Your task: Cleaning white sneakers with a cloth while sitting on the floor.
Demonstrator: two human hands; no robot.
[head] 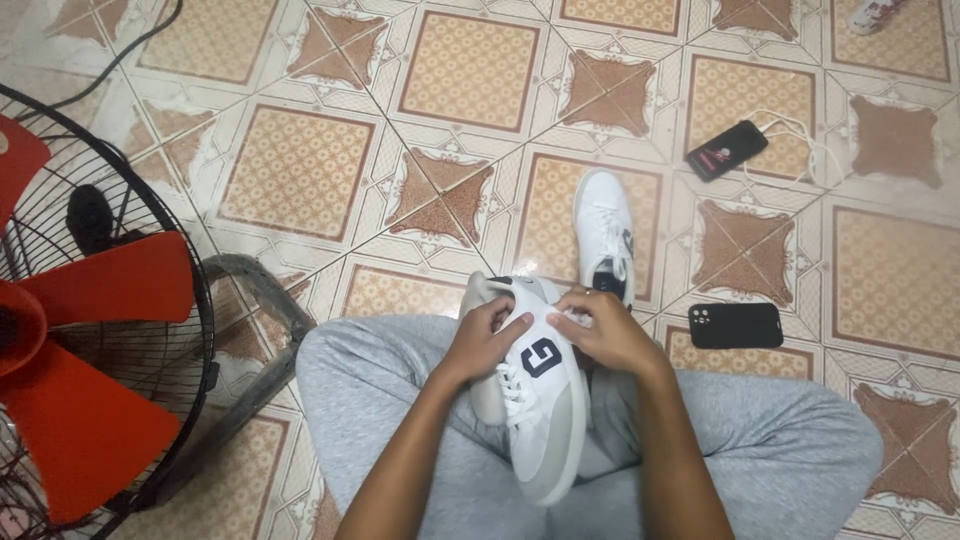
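A person sits cross-legged on the tiled floor (300, 170) in grey trousers (780, 440), and a white sneaker (545, 400) rests in the lap, tilted on its side with the toe toward the body. The left hand (482, 338) is curled around the heel end of this sneaker, with the fingers closed on the upper edge. The right hand (608, 330) is also closed on the sneaker, with the fingertips pinching something small near the opening, perhaps a lace or the tongue; I cannot tell which.

The second white sneaker (604, 235) lies on the floor just beyond the knees. Two black phones lie to the right: one phone (736, 325) is beside the right knee, and the other phone (727, 150) lies farther away with a white cable (800, 130) attached.

I think the sneaker could slide off the lap, because it rests on soft cloth and only the fingertips hold it. If it falls to the right, it may hit the near phone. The laces (512, 390) are loose and could be pulled out of the holes by a hard tug.

On the left, a red fan (90, 350) in a black wire cage is cut off by the frame, and its stand is mostly hidden. The inside of the sneaker is covered by both hands.
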